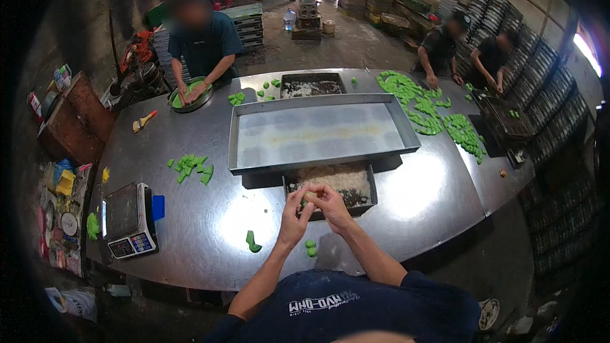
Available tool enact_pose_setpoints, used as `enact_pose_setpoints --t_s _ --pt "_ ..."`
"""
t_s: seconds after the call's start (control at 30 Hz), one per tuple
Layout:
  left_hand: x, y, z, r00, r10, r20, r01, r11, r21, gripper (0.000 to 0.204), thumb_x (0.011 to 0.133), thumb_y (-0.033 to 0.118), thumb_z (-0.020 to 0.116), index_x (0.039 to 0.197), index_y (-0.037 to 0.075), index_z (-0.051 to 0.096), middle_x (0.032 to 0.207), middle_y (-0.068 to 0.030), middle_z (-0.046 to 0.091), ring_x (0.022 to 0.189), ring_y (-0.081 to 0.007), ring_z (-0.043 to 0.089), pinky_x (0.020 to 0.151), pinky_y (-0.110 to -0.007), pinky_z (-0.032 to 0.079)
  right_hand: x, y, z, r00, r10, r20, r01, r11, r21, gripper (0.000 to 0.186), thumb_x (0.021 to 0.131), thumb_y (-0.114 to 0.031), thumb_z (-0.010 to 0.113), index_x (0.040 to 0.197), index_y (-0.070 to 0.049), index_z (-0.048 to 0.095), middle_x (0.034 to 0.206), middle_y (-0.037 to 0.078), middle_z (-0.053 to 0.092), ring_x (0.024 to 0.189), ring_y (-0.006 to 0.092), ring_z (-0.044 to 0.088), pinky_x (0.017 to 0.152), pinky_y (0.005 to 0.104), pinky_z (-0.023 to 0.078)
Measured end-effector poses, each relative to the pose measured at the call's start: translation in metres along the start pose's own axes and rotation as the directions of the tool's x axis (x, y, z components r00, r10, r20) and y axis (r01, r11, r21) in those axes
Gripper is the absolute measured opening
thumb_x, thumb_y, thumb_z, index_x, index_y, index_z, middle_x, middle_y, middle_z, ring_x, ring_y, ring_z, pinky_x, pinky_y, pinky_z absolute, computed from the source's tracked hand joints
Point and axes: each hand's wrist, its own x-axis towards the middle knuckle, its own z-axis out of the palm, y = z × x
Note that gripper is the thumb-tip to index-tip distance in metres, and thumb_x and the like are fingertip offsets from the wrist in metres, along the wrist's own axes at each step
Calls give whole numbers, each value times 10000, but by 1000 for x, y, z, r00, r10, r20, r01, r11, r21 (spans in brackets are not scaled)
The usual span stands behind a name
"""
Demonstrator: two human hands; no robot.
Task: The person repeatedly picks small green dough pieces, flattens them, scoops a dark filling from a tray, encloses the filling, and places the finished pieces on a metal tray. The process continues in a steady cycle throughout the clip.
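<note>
My left hand (295,217) and my right hand (331,205) meet over the near edge of a dark tray (373,192) holding pale crumbs and dark bits. Between their fingertips is a small piece of green dough (309,196), mostly covered by the fingers. Both hands are closed around it. Two small green dough balls (311,248) lie on the metal table (210,235) below my hands. Left of them sits a folded green dough piece (253,241). A large, shallow metal tray (318,132) rests just beyond, over the far side of the crumb tray.
A digital scale (130,221) stands at the left, near a pile of green dough pieces (190,167) and a brush (145,121). Across the table, a person (204,38) presses dough in a round pan (190,103). Many green pieces (413,98) cover the far right, where two people work.
</note>
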Motion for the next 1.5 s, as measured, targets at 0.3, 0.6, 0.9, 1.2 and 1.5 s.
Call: enact_pose_setpoints --t_s 0.3,0.6,0.9,1.2,1.5 --pt "-17 27 -12 922 -357 -151 217 798 -561 290 1074 315 505 969 75 629 826 52 575 640 -41 466 534 -211 397 -54 -28 68 858 -510 64 476 741 -474 204 952 -159 702 1130 -60 718 943 11 600 810 92 579 702 245 487" --pt "-38 22 -35 934 -350 -72 335 927 -167 809 1071 583 131 904 7 674 690 -58 647 504 -108 509 464 -247 374 -4 -28 56 951 42 306 91 908 -408 224 900 -228 772 866 -58 630 825 24 585 679 125 552 511 264 456" --pt "-70 -37 -48 657 -748 91 679 535 -503 911 998 730 121 1182 5 641 800 -55 666 589 -128 629 466 -244 420 -33 46 76 931 -266 251 363 603 -710 364 967 -343 665 1175 -44 657 974 88 650 816 188 574 724 324 480" --pt "-143 -61 -94 541 -780 316 837 536 -109 695 1047 533 401 1517 23 357 1298 -173 632 863 -227 717 689 -280 579 -92 86 -7 905 408 119 -296 807 -511 363 968 -263 647 1234 -16 652 1123 144 678 1000 229 634 867 390 510" --pt "-169 -123 -196 656 -750 84 755 650 -88 586 1052 478 432 1420 29 511 1272 -141 651 1068 -216 645 883 -352 516 -96 186 -49 907 192 -376 -422 371 -827 331 924 -262 657 1130 -5 694 1048 177 684 930 258 658 815 389 519"
